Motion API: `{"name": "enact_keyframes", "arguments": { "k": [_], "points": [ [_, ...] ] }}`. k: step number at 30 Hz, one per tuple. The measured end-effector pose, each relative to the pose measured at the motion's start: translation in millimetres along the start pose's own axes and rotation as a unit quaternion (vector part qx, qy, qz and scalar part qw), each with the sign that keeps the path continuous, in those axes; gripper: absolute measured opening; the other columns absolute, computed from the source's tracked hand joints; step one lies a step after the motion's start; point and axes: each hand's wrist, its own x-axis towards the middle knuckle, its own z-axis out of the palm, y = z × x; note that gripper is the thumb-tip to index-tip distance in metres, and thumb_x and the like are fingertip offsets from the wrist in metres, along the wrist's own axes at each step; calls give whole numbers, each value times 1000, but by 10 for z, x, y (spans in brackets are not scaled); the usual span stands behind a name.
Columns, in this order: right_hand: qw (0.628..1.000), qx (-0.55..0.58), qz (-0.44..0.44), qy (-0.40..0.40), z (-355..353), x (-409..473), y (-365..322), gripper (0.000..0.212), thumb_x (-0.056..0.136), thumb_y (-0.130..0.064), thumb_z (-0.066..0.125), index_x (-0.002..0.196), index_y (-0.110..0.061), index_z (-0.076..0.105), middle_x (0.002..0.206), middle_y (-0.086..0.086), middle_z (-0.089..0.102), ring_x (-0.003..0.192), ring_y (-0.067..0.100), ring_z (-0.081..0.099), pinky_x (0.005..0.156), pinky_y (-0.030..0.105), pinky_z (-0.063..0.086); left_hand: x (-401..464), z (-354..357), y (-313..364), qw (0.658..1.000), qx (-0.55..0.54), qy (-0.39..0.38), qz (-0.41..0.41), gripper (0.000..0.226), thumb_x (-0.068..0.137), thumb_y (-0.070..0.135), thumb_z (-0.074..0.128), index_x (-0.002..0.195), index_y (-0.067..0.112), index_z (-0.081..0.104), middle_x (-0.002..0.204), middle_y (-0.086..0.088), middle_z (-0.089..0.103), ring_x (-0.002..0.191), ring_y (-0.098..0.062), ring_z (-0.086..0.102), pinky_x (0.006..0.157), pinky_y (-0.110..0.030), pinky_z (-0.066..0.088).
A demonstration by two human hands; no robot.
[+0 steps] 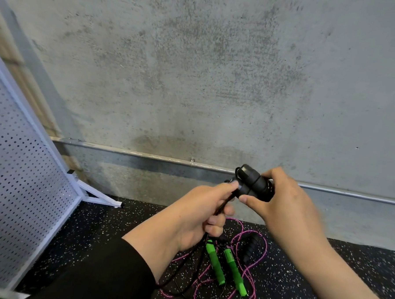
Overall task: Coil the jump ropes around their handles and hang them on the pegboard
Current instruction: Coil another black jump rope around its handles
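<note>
Coiling step: my right hand is gripping the black handles at chest height; my left hand is pinching the black cord. Next, I judge, another wrap, kept taut.

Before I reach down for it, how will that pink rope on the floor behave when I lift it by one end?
Probably floppy: the pink rope lies in loose, crossing loops on the speckled floor. It seems likely to snag, since it threads around the green handles and a black ribbed handle, so they may drag along. It looks thin, so likely light.
</note>
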Motion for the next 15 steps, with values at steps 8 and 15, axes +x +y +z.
{"name": "enact_keyframes", "arguments": {
  "k": [8, 15],
  "points": [
    [991, 22, -117, -64, 111, -64, 8, 56, 92, -34, 68, 141, -34, 42, 123, -13, 49, 110, 12, 54, 84, 30, 45, 72, -174, -18, 995, -43, 81, 31, 19, 103, 26, 58, 89, 14, 53, 64, 0, 48, 43, -5, 22, 36, -17, 18],
    [985, 102, -137, -26, 153, -58, 90, 60, 92, -22, 64, 143, -45, 42, 117, -31, 49, 103, -2, 53, 84, 25, 44, 27, -192, 39, 995, -40, 86, 37, 22, 101, 36, 62, 97, 14, 59, 67, -1, 50, 43, -6, 23, 37, -18, 20]
  ]
}}
